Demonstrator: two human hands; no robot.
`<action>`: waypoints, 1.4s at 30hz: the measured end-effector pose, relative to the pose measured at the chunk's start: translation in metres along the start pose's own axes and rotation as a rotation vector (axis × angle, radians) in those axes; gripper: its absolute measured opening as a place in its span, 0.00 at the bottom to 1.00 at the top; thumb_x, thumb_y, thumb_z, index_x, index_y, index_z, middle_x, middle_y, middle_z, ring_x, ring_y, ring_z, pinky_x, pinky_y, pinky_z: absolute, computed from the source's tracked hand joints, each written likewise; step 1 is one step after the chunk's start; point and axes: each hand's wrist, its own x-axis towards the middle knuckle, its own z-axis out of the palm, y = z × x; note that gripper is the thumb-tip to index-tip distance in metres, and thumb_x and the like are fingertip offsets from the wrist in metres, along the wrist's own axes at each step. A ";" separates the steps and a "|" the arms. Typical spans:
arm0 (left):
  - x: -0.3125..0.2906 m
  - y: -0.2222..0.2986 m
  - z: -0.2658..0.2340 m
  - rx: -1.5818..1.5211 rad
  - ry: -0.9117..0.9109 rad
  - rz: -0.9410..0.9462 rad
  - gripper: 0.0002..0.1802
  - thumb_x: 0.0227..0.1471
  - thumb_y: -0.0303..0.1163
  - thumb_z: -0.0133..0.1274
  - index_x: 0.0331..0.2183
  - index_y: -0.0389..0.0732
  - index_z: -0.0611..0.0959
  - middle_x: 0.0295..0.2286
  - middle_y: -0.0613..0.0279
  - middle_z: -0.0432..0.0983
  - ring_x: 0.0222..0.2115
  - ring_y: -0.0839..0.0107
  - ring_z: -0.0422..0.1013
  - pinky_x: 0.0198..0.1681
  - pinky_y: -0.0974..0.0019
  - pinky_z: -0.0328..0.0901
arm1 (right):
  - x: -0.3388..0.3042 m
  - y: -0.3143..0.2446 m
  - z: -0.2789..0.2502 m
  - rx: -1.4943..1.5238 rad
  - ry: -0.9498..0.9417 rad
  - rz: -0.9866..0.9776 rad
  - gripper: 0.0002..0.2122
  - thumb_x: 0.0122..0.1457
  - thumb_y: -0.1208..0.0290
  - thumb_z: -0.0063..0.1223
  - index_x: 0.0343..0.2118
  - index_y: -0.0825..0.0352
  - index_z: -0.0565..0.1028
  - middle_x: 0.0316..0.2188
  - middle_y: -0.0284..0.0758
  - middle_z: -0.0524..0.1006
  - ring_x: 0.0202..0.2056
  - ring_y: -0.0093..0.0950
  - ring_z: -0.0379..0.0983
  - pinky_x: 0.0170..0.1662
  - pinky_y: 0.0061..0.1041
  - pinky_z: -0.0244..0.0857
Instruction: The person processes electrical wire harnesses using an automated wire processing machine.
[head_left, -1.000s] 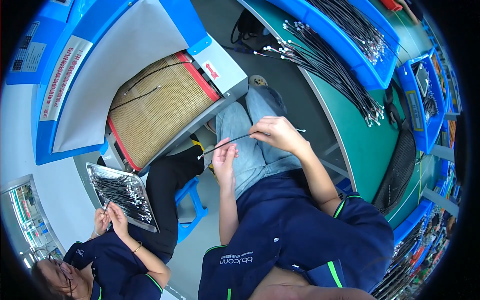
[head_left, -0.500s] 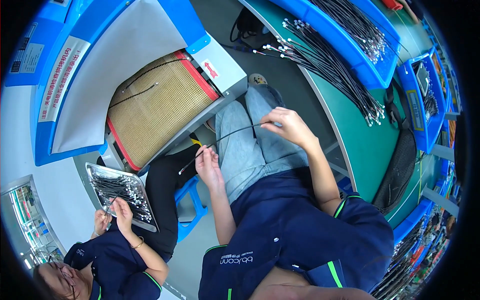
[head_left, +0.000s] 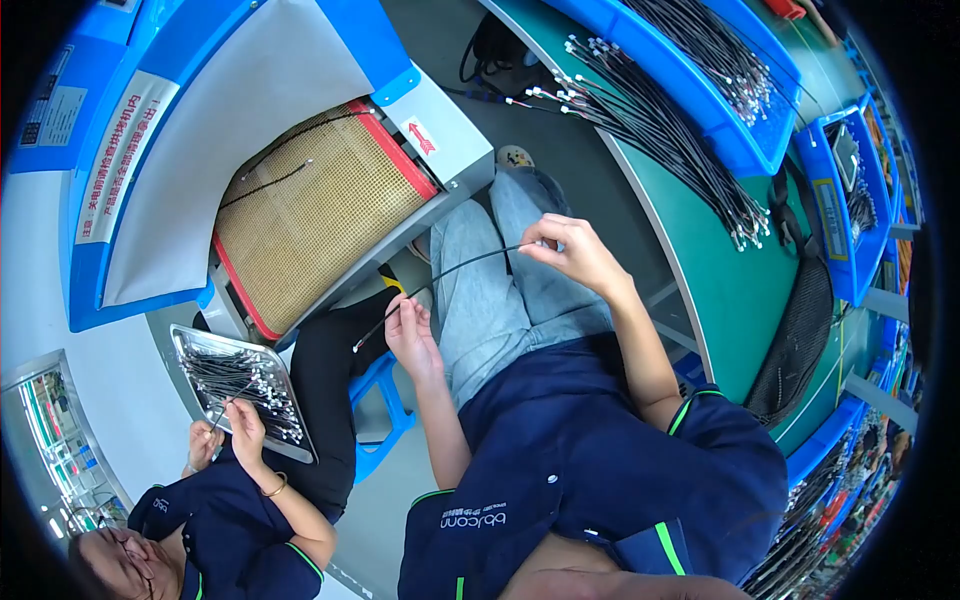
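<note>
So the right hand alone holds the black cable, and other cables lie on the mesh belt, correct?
Not quite: the right hand isn't alone. The head view shows the left hand holding the black cable too. Other cables do lie on the mesh belt.

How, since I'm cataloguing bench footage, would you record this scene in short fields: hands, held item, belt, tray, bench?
Left hand: pinches the held cable near its lower-left end
Right hand: pinches it farther up
Held cable: black, thin, gently bowed
Mesh belt: two dark cables lie on it
Metal tray: holds many connector-tipped leads, near a co-worker
Green bench: black cable bundle beside a blue bin
</note>
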 end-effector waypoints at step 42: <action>0.010 0.020 -0.014 0.033 -0.031 -0.014 0.11 0.57 0.29 0.50 0.42 0.37 0.77 0.31 0.64 0.75 0.31 0.80 0.70 0.34 0.77 0.66 | 0.022 -0.020 0.030 -0.297 -0.007 -0.229 0.10 0.43 0.70 0.64 0.30 0.62 0.77 0.38 0.31 0.72 0.44 0.33 0.67 0.46 0.30 0.64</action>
